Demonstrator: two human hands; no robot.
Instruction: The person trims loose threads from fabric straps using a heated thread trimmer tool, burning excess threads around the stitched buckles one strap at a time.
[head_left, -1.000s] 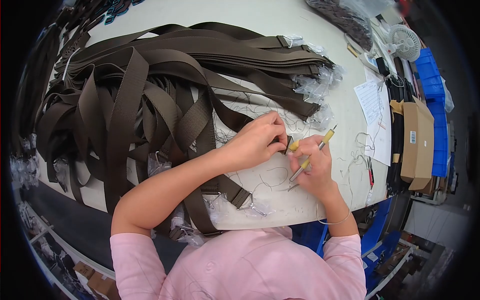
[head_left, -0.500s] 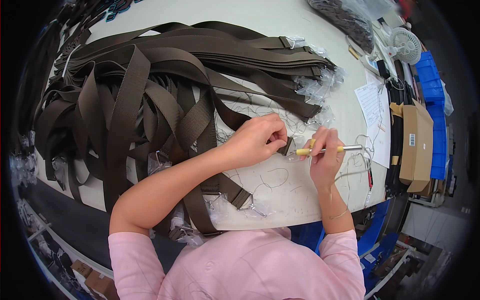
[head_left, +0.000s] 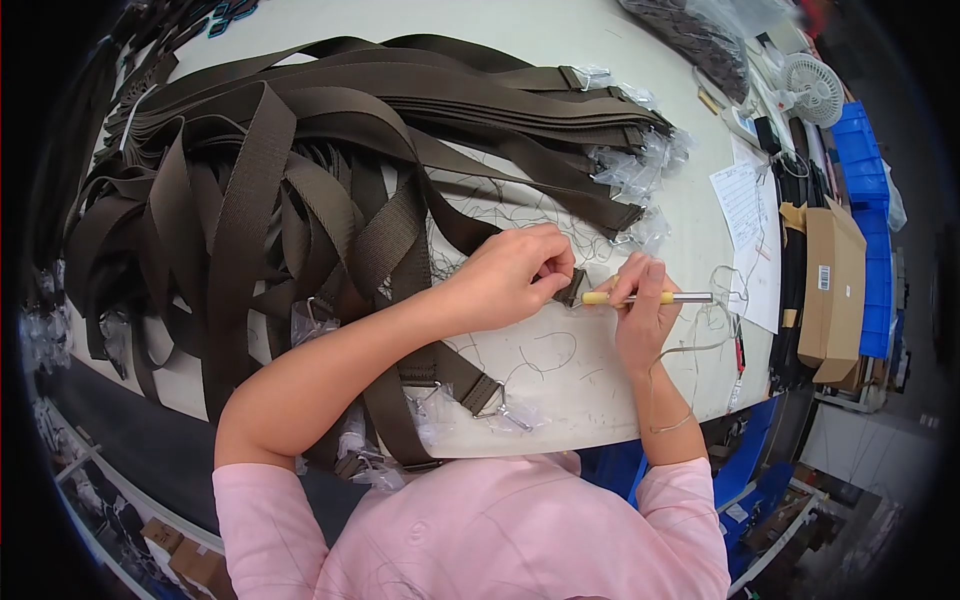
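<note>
My left hand [head_left: 510,280] is closed in a pinch on a dark brown webbing strap [head_left: 460,228], close to its stitched end [head_left: 573,287]. Part of that end is hidden behind my fingers. Between the fingers of my right hand [head_left: 645,315] lies a pen-shaped tool [head_left: 690,297] with a yellow and silvery barrel. Its yellow end points left at the strap's end; whether they touch I cannot tell. A thin pale cord [head_left: 690,349] loops beside my right wrist.
Many brown straps [head_left: 240,190] are heaped on the white table [head_left: 580,400]. Metal buckles in clear plastic [head_left: 640,170] cover several strap ends. Loose threads [head_left: 545,350] lie about. To the right are a written sheet [head_left: 740,205], a cardboard box [head_left: 833,290], blue bins [head_left: 870,240] and a small fan [head_left: 812,90].
My right hand has shifted slightly left with the tool, bringing its yellow end closer to the strap's end. The cord has moved with it. My left hand stays almost in place.
</note>
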